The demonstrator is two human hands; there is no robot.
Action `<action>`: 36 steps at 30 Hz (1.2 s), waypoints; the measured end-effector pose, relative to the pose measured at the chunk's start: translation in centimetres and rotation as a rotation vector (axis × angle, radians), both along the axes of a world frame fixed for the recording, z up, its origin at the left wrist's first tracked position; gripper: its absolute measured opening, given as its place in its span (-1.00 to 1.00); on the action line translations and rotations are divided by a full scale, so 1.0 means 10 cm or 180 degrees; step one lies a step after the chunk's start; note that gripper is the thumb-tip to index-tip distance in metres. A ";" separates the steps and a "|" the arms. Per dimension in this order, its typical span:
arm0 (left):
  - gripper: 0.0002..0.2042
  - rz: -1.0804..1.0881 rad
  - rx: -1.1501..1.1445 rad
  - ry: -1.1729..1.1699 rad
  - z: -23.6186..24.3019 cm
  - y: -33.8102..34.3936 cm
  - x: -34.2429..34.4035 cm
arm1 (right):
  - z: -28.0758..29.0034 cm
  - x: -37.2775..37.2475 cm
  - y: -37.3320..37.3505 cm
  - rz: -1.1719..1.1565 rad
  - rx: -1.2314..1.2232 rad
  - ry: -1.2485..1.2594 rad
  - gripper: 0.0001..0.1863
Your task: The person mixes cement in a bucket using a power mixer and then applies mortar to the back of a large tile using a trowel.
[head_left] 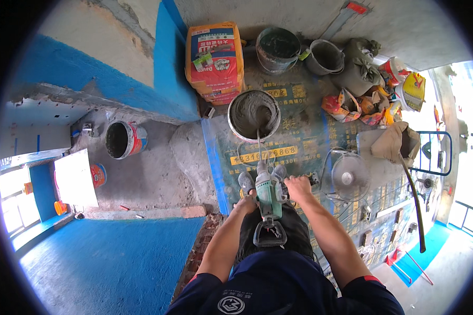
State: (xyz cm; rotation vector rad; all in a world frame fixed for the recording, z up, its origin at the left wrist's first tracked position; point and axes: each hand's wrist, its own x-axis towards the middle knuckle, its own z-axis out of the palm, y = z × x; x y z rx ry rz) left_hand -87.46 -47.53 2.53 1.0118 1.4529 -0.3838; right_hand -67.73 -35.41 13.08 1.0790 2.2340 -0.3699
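Note:
A green power mixer [269, 197] with a metal shaft points into a white bucket [236, 131] of grey wet paste [252, 113], where the tip of the shaft is hidden. My left hand [247, 202] is closed on the mixer's left side handle, partly hidden by my wrist and the tool. My right hand [298, 187] wraps round the right side handle. My feet in grey shoes [280, 173] show on either side of the mixer, on a green printed floor covering [299, 152].
An orange-red sack [214, 63], dark buckets [326, 58] and several bags [360, 79] line the far wall. A round fan [347, 176], paper sack [391, 142] and folding trolley [436, 152] are at right. A bucket [118, 140] and blue-coated floor [110, 257] are at left.

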 end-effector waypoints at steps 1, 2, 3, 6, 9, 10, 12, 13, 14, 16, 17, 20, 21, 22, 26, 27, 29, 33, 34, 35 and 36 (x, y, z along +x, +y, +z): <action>-0.42 0.0008 0.0022 -0.0010 0.00 -0.02 -0.02 | 0.02 -0.01 -0.05 0.0001 0.0018 0.0017 -0.78; -0.42 -0.0048 -0.0004 -0.0058 0.00 -0.05 -0.03 | 0.05 -0.01 -0.07 0.0040 0.0022 0.0017 -0.80; -0.41 -0.0107 -0.0030 -0.0109 0.01 -0.08 -0.03 | 0.06 -0.02 -0.10 0.0045 0.0043 0.0004 -0.80; -0.40 -0.0147 0.0079 0.0012 -0.08 -0.18 0.03 | 0.05 -0.06 -0.20 0.0121 0.0072 -0.0033 -0.81; -0.37 0.0277 0.0107 -0.0005 -0.47 -0.43 0.13 | 0.14 -0.16 -0.20 0.0245 0.0142 -0.0040 -0.81; -0.41 0.0072 0.0253 -0.0127 -0.76 -0.63 0.09 | 0.23 -0.29 -0.17 0.0393 0.0087 -0.0062 -0.80; -0.50 -0.0061 0.0334 -0.0155 -0.81 -0.63 0.19 | 0.25 -0.26 -0.17 0.0414 0.0150 -0.0072 -0.81; -0.56 0.0130 0.0263 0.0011 -0.77 -0.62 0.24 | 0.25 -0.23 -0.18 0.0433 0.0207 -0.0031 -0.82; -0.61 -0.0211 0.0517 -0.0298 -0.74 -0.62 0.25 | 0.25 -0.19 -0.19 0.0433 0.0216 -0.0038 -0.82; -0.65 -0.0561 0.0785 -0.0607 -0.63 -0.59 0.29 | 0.25 -0.11 -0.23 0.0425 0.0294 0.0020 -0.83; -0.55 -0.0216 0.0474 -0.0454 -0.55 -0.61 0.32 | 0.24 -0.08 -0.24 0.0409 0.0307 0.0017 -0.83; -0.42 0.0250 0.0117 -0.0220 -0.47 -0.63 0.38 | 0.30 -0.08 -0.28 0.0375 0.0256 0.0030 -0.84; -0.43 0.0272 0.0142 -0.0188 -0.46 -0.67 0.41 | 0.33 -0.08 -0.29 0.0491 0.0256 -0.0023 -0.84; -0.43 0.0240 0.0238 -0.0177 -0.48 -0.69 0.43 | 0.35 -0.07 -0.28 0.0602 0.0265 -0.0067 -0.83; -0.45 -0.0216 0.0957 -0.0249 -0.71 -0.82 0.57 | 0.40 0.02 -0.26 0.0552 0.0186 -0.0112 -0.85; -0.45 -0.0402 0.1167 -0.0245 -0.81 -0.85 0.57 | 0.43 0.07 -0.25 0.0510 0.0132 -0.0076 -0.85; -0.47 -0.0874 0.1358 -0.0142 -1.01 -0.92 0.62 | 0.46 0.13 -0.25 0.0479 0.0084 -0.0008 -0.85; -0.50 -0.2483 0.2095 0.0259 -1.54 -1.17 0.68 | 0.48 0.15 -0.28 0.0669 0.0201 0.0106 -0.84; -0.51 -0.2663 0.2134 0.0233 -1.26 -0.99 0.77 | 0.44 0.23 -0.26 0.0680 0.0247 0.0099 -0.86; -0.53 -0.2826 0.2144 0.0283 -1.01 -0.91 0.78 | 0.44 0.24 -0.26 0.0763 0.0287 0.0145 -0.87; -0.54 -0.3016 0.2180 0.0350 -0.82 -0.88 0.76 | 0.47 0.20 -0.27 0.0770 0.0296 0.0172 -0.87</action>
